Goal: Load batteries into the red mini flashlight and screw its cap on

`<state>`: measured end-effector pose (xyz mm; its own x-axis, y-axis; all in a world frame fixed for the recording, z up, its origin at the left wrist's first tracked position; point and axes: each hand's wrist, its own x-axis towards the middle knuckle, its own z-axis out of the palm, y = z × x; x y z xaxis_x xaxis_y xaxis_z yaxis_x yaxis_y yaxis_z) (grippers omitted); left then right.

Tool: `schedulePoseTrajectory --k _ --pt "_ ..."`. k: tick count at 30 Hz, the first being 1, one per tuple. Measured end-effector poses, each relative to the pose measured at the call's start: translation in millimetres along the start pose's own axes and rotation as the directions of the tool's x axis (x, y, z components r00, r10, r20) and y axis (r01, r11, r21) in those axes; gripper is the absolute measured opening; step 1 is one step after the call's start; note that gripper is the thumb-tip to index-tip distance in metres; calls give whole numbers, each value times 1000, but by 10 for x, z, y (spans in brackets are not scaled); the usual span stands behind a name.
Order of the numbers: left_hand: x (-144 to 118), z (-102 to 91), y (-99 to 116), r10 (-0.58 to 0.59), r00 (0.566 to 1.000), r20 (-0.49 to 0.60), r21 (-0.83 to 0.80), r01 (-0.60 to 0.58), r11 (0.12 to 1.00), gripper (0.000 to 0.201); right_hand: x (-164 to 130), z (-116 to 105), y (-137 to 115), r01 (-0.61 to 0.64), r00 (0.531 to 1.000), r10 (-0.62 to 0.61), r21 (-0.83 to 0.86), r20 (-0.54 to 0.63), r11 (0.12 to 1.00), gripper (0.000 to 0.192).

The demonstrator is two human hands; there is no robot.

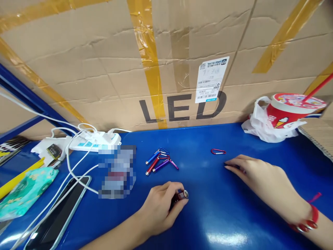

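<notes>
My left hand (163,205) is closed around a small dark red metal tube (179,196), its round silver end pointing right. My right hand (262,177) hovers over the blue tabletop, thumb and forefinger pinched together; a tiny dark spot shows at the tips, too small to name. Just beyond those fingertips lies a red carabiner (218,151). Left of centre rest several slim keychain flashlights with carabiners: a blue flashlight (152,157), a red flashlight (152,166) and a purple flashlight (160,166), with a purple carabiner (174,164) beside them.
A large cardboard box (104,69) stands along the back. At left are a white power strip (114,139) with cables, a phone (57,215), a green packet (28,191) and a blurred-out item (117,173). A red cup (286,111) in a plastic bag stands back right.
</notes>
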<state>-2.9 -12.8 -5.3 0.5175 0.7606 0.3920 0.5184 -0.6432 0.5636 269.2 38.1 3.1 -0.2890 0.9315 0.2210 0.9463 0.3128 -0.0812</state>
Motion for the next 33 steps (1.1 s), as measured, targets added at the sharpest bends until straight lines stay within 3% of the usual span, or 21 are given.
schedulePoseTrajectory --k 5,9,14,26,33 --pt "-3 -10 6 0 1000 21 -10 0 1000 4 -5 58 -147 130 989 -144 289 25 948 20" --pt "-9 -11 7 -1 999 40 10 1 1000 5 -45 44 -365 133 977 -187 402 99 906 15" --pt "0 -10 10 0 999 52 45 -3 999 7 -65 2 -488 125 973 -195 438 120 890 12" --pt "7 -12 16 28 997 69 100 -35 994 9 -46 18 -458 47 972 -147 462 183 886 8" --pt "22 -20 32 27 995 98 122 -39 992 11 -50 -10 -440 76 961 -190 468 201 880 11"
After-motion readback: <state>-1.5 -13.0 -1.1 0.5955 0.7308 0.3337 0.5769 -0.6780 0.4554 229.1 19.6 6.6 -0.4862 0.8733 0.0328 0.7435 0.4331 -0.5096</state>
